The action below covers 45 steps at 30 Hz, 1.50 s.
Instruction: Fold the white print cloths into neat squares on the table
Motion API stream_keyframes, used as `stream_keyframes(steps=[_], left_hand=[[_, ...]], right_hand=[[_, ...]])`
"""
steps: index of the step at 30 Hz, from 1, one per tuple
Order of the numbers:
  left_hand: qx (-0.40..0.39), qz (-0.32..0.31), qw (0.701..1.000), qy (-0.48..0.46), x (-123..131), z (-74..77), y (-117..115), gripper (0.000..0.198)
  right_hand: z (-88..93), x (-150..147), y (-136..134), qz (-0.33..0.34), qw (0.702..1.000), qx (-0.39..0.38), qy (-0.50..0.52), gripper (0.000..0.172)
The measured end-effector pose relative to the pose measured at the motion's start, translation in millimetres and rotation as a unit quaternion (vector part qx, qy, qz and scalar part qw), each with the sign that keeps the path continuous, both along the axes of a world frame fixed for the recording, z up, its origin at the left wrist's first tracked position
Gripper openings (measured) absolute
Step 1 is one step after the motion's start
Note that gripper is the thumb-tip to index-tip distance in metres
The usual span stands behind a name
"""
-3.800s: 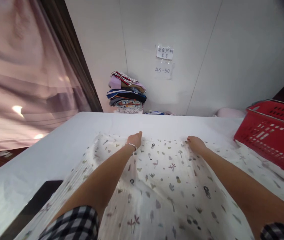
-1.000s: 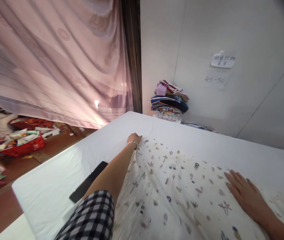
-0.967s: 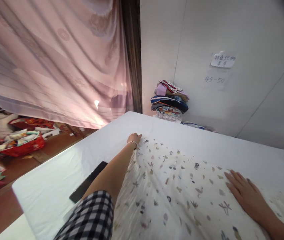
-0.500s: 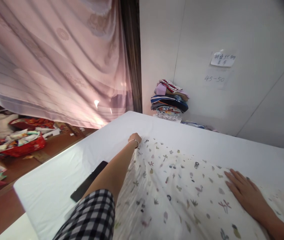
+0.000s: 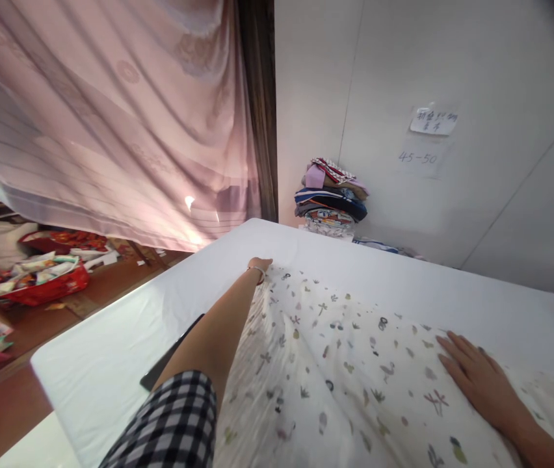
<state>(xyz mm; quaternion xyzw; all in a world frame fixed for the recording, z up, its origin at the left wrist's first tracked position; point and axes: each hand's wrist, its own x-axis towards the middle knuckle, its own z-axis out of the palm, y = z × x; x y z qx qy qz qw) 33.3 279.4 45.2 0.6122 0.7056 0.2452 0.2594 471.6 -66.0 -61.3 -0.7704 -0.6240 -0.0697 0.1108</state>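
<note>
A white cloth [image 5: 316, 351] printed with small plants, fruit and birds is spread over a white-covered table [image 5: 267, 240], with soft folds running through it. Out at its far left corner is my left hand [image 5: 260, 264], closed on the edge of the fabric; the fingertips are partly hidden. My right hand [image 5: 472, 374] lies flat on the cloth toward the right, fingers stretched out and holding nothing. Under my left forearm a dark phone-like slab [image 5: 167, 361] rests on the table, partly covered by the arm.
Folded fabrics are stacked in a pile [image 5: 330, 195] against the white wall [image 5: 404, 65], which bears handwritten paper notes [image 5: 433, 122]. A pink curtain [image 5: 135, 117] hangs at the left. Below it, a red basket [image 5: 52, 289] full of cloth stands on the brown floor.
My left hand has shifted slightly left at the cloth's corner, and its fist has turned to a flatter shape. My right hand stays flat in place.
</note>
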Motion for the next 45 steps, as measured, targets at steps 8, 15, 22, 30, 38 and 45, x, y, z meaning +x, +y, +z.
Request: stream_keyframes(steps=[8, 15, 22, 30, 38, 45], left_hand=[[-0.014, -0.212, 0.977, -0.033, 17.6, -16.4, -57.7, 0.036], [-0.017, -0.176, 0.984, 0.018, 4.6, -21.5, -64.3, 0.019], [-0.009, -0.066, 0.995, 0.078, 4.3, -10.6, -19.0, 0.042], [-0.121, -0.234, 0.960, 0.091, -1.2, 2.2, -26.2, 0.045], [-0.095, -0.349, 0.928, 0.093, -16.8, 8.8, -55.7, 0.060], [-0.061, -0.414, 0.894, 0.163, -23.0, 0.8, -75.1, 0.060]], right_hand=[[-1.7, 2.0, 0.4, 0.008, 1.000, 0.008, -0.016, 0.054], [-4.2, 6.0, 0.6, 0.016, 0.999, 0.016, -0.023, 0.053], [-4.4, 6.2, 0.1, 0.012, 1.000, 0.013, -0.023, 0.054], [-0.4, 2.9, 0.6, 0.001, 1.000, 0.001, -0.014, 0.054], [2.4, 1.1, 0.8, 0.000, 1.000, -0.007, -0.001, 0.054], [3.5, 1.0, 0.7, 0.004, 1.000, -0.002, 0.007, 0.053]])
